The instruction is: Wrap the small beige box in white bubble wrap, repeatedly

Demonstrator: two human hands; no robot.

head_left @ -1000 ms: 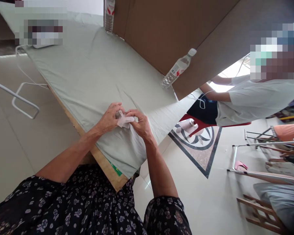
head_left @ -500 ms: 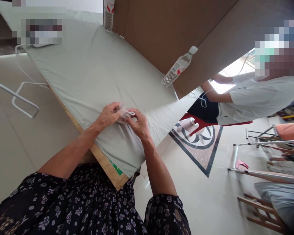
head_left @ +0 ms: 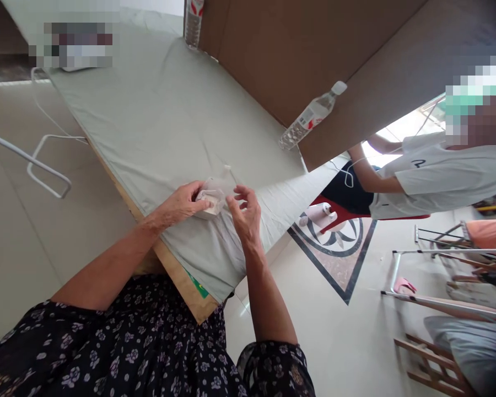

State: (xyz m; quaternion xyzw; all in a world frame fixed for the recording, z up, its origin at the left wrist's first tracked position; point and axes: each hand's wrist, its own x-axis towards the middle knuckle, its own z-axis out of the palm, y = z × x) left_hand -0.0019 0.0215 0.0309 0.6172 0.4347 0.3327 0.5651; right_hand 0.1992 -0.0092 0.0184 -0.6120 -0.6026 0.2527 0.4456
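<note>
Clear box [head_left: 213, 212], between hands [head_left: 181, 204] — left gripping

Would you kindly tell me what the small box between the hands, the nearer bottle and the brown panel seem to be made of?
The small box looks like thin, probably smooth plastic, as its raised flap is translucent. The nearer bottle is likely clear, shiny plastic: transparent, with bright highlights. The brown panel seems matte cardboard, given its dull surface and straight crease.

Small translucent plastic box [head_left: 207, 213]: one
Person's bare hands [head_left: 182, 203] [head_left: 247, 214]: two
Clear plastic bottles with red-and-white labels [head_left: 312, 117] [head_left: 193, 28]: two
Pale-green cloth-covered table [head_left: 149, 121]: one
</note>
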